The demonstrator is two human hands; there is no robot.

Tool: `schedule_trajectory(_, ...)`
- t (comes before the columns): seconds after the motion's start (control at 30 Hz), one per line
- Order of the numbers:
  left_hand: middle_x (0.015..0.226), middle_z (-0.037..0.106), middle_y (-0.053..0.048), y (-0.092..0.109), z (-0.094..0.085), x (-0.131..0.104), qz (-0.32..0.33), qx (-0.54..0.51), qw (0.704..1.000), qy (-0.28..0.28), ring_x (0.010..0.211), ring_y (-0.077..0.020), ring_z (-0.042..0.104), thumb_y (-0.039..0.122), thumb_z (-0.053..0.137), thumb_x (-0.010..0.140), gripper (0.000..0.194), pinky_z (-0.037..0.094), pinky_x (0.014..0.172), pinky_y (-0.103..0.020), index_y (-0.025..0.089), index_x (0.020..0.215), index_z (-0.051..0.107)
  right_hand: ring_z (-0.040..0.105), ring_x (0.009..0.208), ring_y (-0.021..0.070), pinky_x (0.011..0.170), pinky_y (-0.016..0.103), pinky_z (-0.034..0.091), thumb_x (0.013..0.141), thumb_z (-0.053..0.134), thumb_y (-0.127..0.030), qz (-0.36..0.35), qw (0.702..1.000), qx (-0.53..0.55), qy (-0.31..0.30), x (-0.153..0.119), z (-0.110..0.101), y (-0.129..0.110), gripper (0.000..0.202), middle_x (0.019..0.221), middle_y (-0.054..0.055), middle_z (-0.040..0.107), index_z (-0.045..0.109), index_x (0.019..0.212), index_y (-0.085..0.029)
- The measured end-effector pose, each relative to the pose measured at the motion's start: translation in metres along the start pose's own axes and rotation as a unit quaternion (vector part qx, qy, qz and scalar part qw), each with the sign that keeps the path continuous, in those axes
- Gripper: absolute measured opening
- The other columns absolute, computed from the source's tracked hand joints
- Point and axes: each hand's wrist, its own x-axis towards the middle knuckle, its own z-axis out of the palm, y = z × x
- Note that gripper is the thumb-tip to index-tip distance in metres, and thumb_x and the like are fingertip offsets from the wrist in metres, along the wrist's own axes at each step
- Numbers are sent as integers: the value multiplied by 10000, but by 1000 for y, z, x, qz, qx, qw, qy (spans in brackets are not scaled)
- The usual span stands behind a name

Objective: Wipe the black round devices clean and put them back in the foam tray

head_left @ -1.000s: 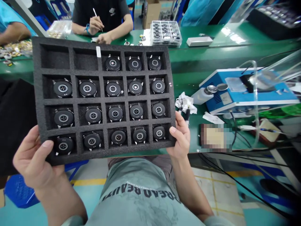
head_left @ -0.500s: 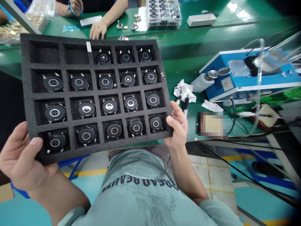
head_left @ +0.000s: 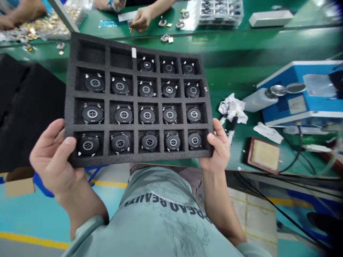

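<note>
Between my two hands I hold a black foam tray (head_left: 134,98) divided into square compartments. My left hand (head_left: 57,157) grips its near left corner, thumb on top and fingers beneath. At the near right corner my right hand (head_left: 218,146) is closed on the edge in the same way. Round black smartwatch bodies (head_left: 147,115) without straps lie in most compartments, their sensor backs facing up. The two compartments at the far left hold no watch. A small white label (head_left: 134,53) sticks to the divider beside them.
Across the green bench (head_left: 187,43), a co-worker's hand (head_left: 142,19) pinches a small part. Black foam (head_left: 29,110) is stacked at left. On the right are crumpled tissue (head_left: 233,107), a white bottle (head_left: 258,100), a blue machine (head_left: 308,96) and a brown-framed pad (head_left: 264,155).
The tray and my hands appear farther right, and the black foam stack at left has come into view. The co-worker's hand has lifted from the bench and now pinches something small.
</note>
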Motion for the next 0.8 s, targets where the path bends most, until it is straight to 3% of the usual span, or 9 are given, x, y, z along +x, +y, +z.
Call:
schedule_trajectory(0.1, 982, 841, 34, -2, -5, -1, -17, -26, 999, -21, 902, -209, 793, 141, 795, 660, 425, 668, 929, -389, 267, 1065, 834, 722, 899, 154, 892, 354, 592, 714, 766, -212, 9, 1000, -2, 13, -1, -3, 2, 431, 1064, -13, 784, 762, 1143, -252)
schedule_trajectory(0.23, 1005, 841, -28, -4, -10, -2, -39, -71, 996, -41, 896, -214, 799, 184, 891, 663, 446, 679, 825, -316, 205, 1102, 819, 716, 936, 159, 909, 339, 577, 689, 788, -214, 10, 1000, -5, 21, -3, -3, 3, 433, 1053, -22, 780, 762, 1120, -249)
schedule_trajectory(0.63, 1086, 837, -62, -9, -14, -6, -63, -95, 993, -30, 993, -258, 797, 167, 890, 690, 434, 673, 927, -385, 180, 1115, 801, 724, 889, 136, 841, 291, 595, 697, 770, -218, 13, 999, -28, 14, -7, 1, 4, 421, 981, -41, 786, 772, 1115, -271)
schedule_trajectory(0.8, 1120, 820, -67, -12, -20, -8, -80, -96, 991, -45, 1069, -282, 785, 230, 899, 722, 411, 664, 961, -406, 241, 1120, 796, 717, 883, 125, 854, 280, 595, 696, 767, -206, 11, 999, -30, 16, -8, -1, 7, 407, 985, -49, 782, 766, 1099, -259)
